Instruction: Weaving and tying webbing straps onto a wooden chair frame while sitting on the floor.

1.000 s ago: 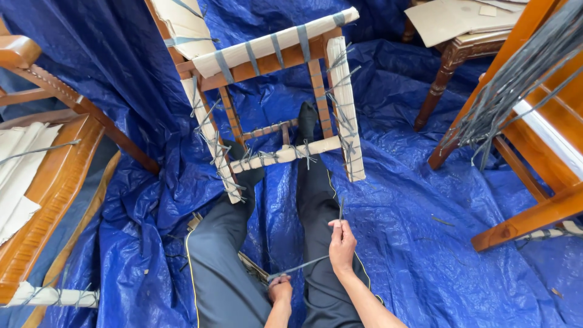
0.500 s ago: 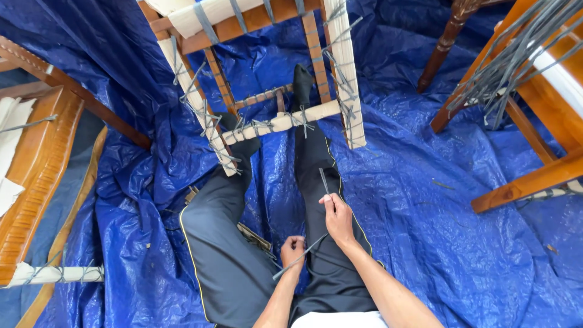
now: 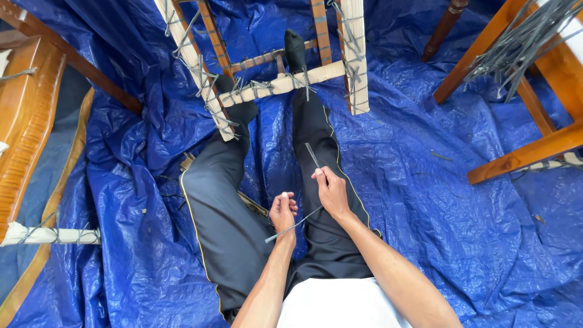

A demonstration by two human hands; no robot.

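I sit on a blue tarp [image 3: 425, 158] with my legs in dark trousers [image 3: 225, 206] stretched out. My right hand [image 3: 331, 191] pinches a thin grey strip [image 3: 311, 155], whose short end sticks up past my fingers toward the chair. The strip runs back down under my left hand [image 3: 283, 212], which is closed on it; its tail pokes out below the wrist. In front of my feet stands a wooden chair frame [image 3: 276, 85] with pale wrapped rails and several grey strips tied around them.
A brown wooden chair [image 3: 516, 91] with a bundle of grey strips [image 3: 522, 42] hanging from it stands at the right. Another wooden furniture piece [image 3: 27, 115] lies at the left, with a pale wrapped rail [image 3: 48, 235] below it. A dark turned leg [image 3: 446, 27] shows at the top.
My view has tipped down, so the chair frame sits higher in the picture. Both hands have come closer together over my lap, with the strip now held more upright in my right hand.
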